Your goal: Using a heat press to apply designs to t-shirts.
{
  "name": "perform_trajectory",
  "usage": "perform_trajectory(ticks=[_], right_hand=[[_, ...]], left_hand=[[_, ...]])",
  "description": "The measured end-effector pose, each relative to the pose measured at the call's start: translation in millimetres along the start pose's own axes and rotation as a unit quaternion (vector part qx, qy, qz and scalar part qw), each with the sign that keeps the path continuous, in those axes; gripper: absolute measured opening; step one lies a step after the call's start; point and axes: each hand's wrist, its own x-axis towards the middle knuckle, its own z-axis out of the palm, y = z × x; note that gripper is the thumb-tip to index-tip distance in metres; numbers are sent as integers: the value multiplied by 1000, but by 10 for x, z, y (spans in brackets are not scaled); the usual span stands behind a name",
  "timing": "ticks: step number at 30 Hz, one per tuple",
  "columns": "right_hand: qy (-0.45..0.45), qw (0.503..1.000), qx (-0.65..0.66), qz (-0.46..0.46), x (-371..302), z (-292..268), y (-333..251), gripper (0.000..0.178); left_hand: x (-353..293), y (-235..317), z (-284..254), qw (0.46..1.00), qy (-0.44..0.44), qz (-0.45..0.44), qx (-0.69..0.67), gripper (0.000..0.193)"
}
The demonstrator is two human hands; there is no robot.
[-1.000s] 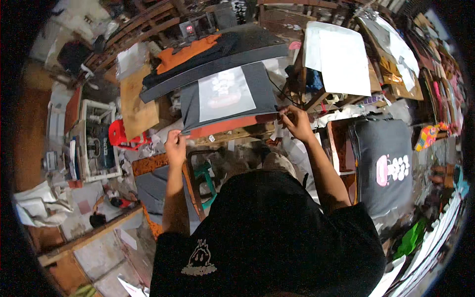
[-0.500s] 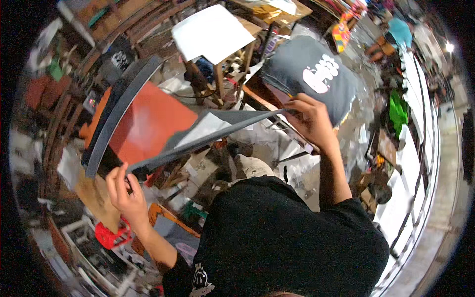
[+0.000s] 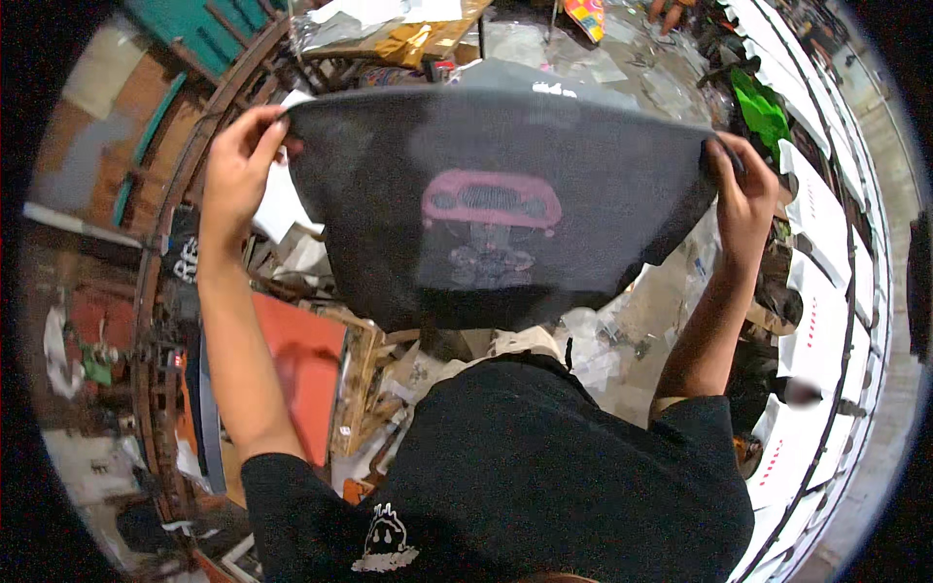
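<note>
A dark grey piece of fabric (image 3: 379, 155) hangs stretched between my two hands, its top edge nearly level. A dull pink and grey print shows faintly in its middle. My left hand (image 3: 238, 160) pinches the top left corner between thumb and fingers. At the top right corner my right hand (image 3: 743, 189) grips the cloth the same way. Behind the top edge, part of another grey fabric piece (image 3: 501, 74) with a white print peeks out; the raised cloth hides the rest.
A flat red-orange board (image 3: 316, 389) lies below my left forearm. At the far side stands a wooden table (image 3: 466, 21) with plastic and gold-coloured material on it. Along the right runs a row of white panels (image 3: 812, 301), with a bright green cloth (image 3: 760, 112) beside it. Scraps litter the floor.
The fabric has gone from a slanted, folded strip to a spread sheet held up in front of me. Both hands have risen and moved apart; the board now appears lower.
</note>
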Motion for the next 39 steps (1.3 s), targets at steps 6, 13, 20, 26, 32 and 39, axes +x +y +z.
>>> perform_trajectory(ticks=[6,13,20,26,32,39], right_hand=[[-52,998,6,38,1389,-157,775,26],[2,997,80,-21,2566,-881,1052,28],[7,998,59,-35,2352,-624,759,26],[-30,996,-79,34,1276,-428,727,21],[-95,982,-86,141,184,2,811,15],[-147,959,-119,212,-541,322,1327,21]], left_hand=[[1871,-232,548,996,-71,42,21,24],[3031,348,1123,990,11,139,-22,14],[3159,-469,682,979,-58,182,-76,24],[2244,-802,1190,988,-35,145,-31,18],[1141,-1482,1506,990,-24,140,-24,14],[635,-1904,1740,990,-79,108,41,14]])
